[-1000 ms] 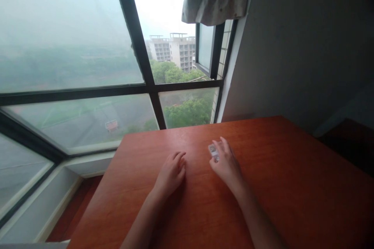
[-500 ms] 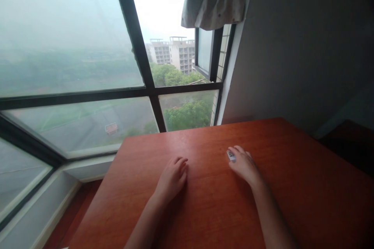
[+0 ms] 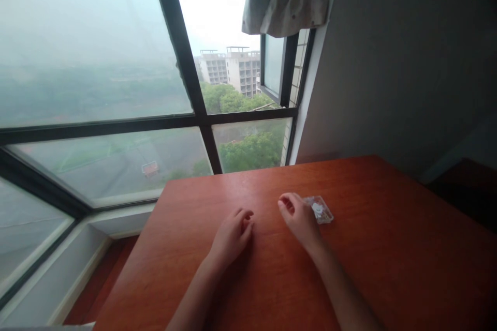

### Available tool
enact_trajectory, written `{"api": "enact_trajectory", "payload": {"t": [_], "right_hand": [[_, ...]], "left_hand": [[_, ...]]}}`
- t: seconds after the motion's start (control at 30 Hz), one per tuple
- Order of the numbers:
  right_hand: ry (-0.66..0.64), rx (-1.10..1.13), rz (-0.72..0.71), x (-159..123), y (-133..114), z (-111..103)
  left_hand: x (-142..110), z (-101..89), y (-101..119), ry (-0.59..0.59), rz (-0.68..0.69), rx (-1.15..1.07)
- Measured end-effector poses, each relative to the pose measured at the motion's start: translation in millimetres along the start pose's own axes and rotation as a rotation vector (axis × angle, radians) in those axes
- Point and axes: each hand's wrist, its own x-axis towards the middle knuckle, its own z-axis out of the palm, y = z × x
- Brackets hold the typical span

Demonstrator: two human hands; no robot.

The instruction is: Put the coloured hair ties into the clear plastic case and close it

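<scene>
A small clear plastic box [image 3: 324,213] lies flat on the reddish-brown wooden table [image 3: 267,289], with white and some yellowish bits inside. Just left of the box is my right hand [image 3: 298,218], its fingers curled toward the thumb; part of the box is behind it. Whatever those fingertips may hold is too small to make out. My left hand [image 3: 231,232] rests low over the table, left of the right one. Its thumb and fingers are bent together, and anything between them is hidden or too small to name.
Large dark-framed windows [image 3: 204,120] stand beyond the table's far edge. A curtain [image 3: 287,0] hangs above, at the window's right side. A dark grey wall [image 3: 388,72] rises behind the table on the right.
My right hand has moved left, off the plastic box, which now shows much more fully. The left hand keeps nearly the same pose and place.
</scene>
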Motion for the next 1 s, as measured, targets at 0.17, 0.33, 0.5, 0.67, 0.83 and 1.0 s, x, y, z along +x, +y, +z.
{"api": "enact_trajectory", "payload": {"t": [0.17, 0.33, 0.5, 0.67, 0.83, 1.0], "right_hand": [[-0.213, 0.131, -0.068, -23.8, -36.6, 43.6], [-0.216, 0.154, -0.010, -29.2, -35.0, 59.5], [-0.221, 0.187, -0.015, -26.7, -32.6, 57.3], [-0.224, 0.197, -0.011, -27.1, -32.6, 58.0], [-0.232, 0.210, -0.005, -26.4, -32.4, 57.5], [-0.239, 0.218, -0.006, -26.0, -31.3, 57.4]], "left_hand": [[-0.2, 10.2, 1.5, -0.063, -0.040, -0.004], [-0.8, 19.9, -2.5, -0.043, -0.065, 0.050], [-0.7, 20.4, -4.5, -0.037, -0.053, 0.050], [-0.3, 20.9, -4.6, -0.038, -0.060, 0.058], [-0.4, 21.3, -4.3, -0.039, -0.065, 0.074], [-0.3, 21.9, -4.7, -0.047, -0.070, 0.070]]}}
